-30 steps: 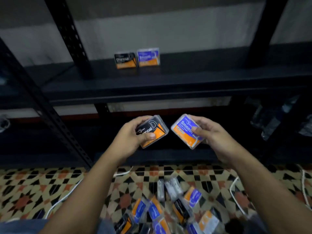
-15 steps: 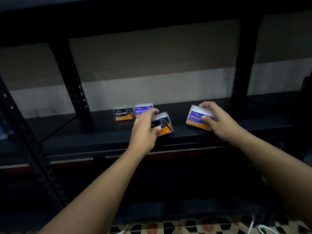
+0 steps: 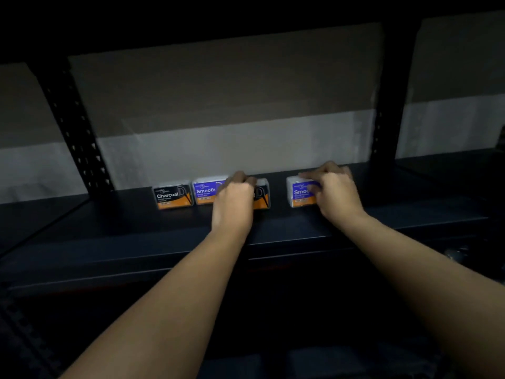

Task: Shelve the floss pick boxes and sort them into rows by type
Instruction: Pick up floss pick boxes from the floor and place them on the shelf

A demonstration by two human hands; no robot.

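Left hand point(image 3: 232, 199) grips a charcoal box point(image 3: 261, 196), right hand point(image 3: 334, 191) a smooth box point(image 3: 299, 191); best set each squarely at its own type's row, the pair at 9 o'clock.

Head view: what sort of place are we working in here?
Likely a storeroom or stockroom: a black metal shelf with a perforated upright, a bare wall behind, and retail floss pick boxes lined up on it.

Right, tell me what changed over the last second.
Both hands rose from over the floor to the shelf. The left hand set its black box down beside the Smooth box; the right hand set its purple box further right. Both keep their grip. The Charcoal box and its Smooth neighbour stayed put.
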